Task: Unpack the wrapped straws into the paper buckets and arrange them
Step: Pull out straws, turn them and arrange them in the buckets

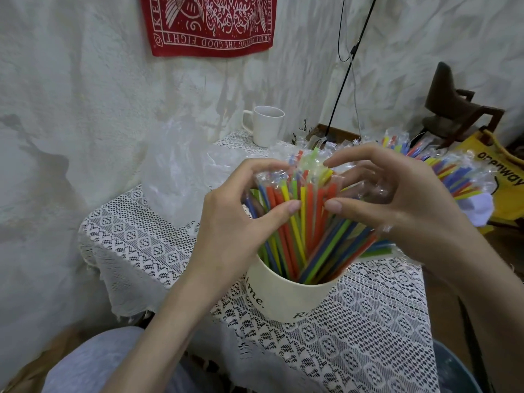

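A cream paper bucket [286, 296] with black lettering stands on the lace-covered table, tilted toward me. It is packed with wrapped straws [300, 222] in red, yellow, green and blue. My left hand [241, 219] curls round the left side of the bundle's upper part, thumb on the front straws. My right hand [397, 199] curls round the right side, thumb and forefinger at the clear wrapper tips. A second bunch of wrapped straws [450, 171] fans out behind my right hand; what holds it is hidden.
A white mug [266, 126] stands at the table's back. An empty clear plastic bag [181, 171] lies at the back left. The lace cloth [368, 336] hangs over the table edge at left. A yellow bag [502, 171] and a dark wooden object sit at right.
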